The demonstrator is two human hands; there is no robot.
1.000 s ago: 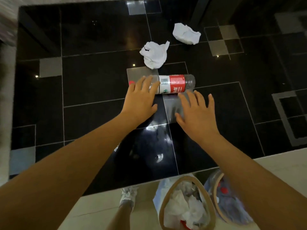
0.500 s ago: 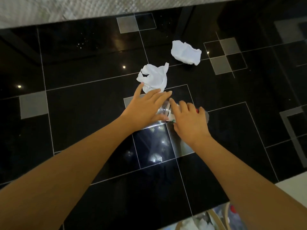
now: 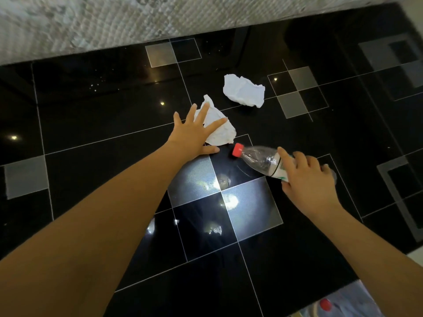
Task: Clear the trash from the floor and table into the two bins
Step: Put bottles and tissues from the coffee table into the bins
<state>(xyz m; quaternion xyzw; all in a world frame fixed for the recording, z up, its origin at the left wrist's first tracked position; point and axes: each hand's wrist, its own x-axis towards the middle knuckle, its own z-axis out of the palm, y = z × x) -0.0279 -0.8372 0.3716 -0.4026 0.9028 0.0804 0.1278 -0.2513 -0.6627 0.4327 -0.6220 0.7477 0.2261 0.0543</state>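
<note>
A clear plastic bottle (image 3: 258, 159) with a red cap and a white label lies on its side on the glossy black table (image 3: 91, 124). My right hand (image 3: 306, 179) grips it around the label, fingers curled over the body. My left hand (image 3: 194, 131) is spread with straight fingers over a crumpled white paper (image 3: 223, 133), partly covering its left side. A second crumpled white paper (image 3: 243, 90) lies further back, apart from both hands.
A pale textured surface (image 3: 114, 19) borders the table's far edge. At the bottom right, past the table's near edge, part of a bin (image 3: 338, 303) shows with a red-capped bottle inside. Bright light reflections sit on the table between my arms.
My right hand has closed around the bottle and drawn it right, so the cap end now shows. My left hand has left the bottle and moved forward onto the nearer paper.
</note>
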